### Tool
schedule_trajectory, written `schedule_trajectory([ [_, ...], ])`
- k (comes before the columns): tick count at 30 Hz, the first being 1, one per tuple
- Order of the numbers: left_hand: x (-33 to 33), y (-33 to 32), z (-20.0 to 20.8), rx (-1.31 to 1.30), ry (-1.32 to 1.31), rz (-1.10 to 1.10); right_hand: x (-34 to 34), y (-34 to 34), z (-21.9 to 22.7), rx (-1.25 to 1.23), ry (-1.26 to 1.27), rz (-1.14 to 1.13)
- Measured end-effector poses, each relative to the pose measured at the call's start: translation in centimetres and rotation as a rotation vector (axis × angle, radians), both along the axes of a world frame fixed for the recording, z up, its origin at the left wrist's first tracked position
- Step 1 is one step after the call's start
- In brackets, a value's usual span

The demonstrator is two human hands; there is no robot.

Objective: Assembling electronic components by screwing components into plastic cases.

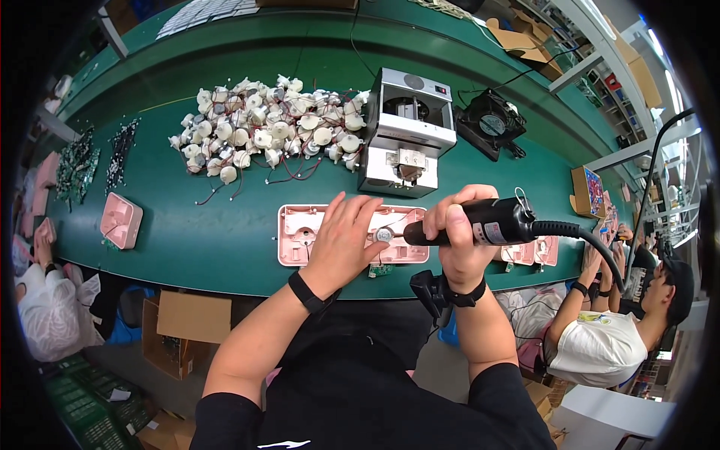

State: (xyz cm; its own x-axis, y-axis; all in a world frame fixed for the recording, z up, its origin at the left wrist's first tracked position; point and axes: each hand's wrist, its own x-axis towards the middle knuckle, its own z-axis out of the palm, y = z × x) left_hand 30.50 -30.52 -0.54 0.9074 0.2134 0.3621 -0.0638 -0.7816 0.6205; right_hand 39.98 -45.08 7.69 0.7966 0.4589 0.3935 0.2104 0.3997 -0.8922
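In front of me on the green bench lies a long pink plastic housing [286, 253], its inside facing up. My left hand [339, 238] rests flat across its middle, fingers stretched out, covering part of the interior. Beside my left thumb sits a small round metal motor [384, 234] with thin wires. My right hand [461, 244] is wrapped round a black corded electric screwdriver [501, 220], held nearly level, its tip pointing left at the motor. Whether the tip touches a screw is too small to tell. A small green circuit board [380, 270] hangs at the housing's near edge.
Behind the housing stand a grey screw feeder [409, 127] and a black fan [492, 124]. A heap of white wired motor units [270, 127] lies back left. Pink housings sit left [121, 220] and right [546, 251]. A co-worker [611, 334] sits at right; the screwdriver's cord [604, 251] arcs between.
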Motion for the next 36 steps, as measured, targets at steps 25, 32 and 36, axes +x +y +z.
schedule_trajectory([
  [25,-0.1,0.0,-0.3,0.016,0.011,0.022,1.3,1.1,2.9,0.107,0.019,0.019],
  [32,0.1,0.0,-0.2,0.036,-0.003,0.022,5.6,4.2,4.6,0.071,-0.193,-0.111],
  [36,0.1,0.1,-0.1,0.021,0.014,0.021,6.0,4.8,4.8,-0.011,-0.18,-0.151],
])
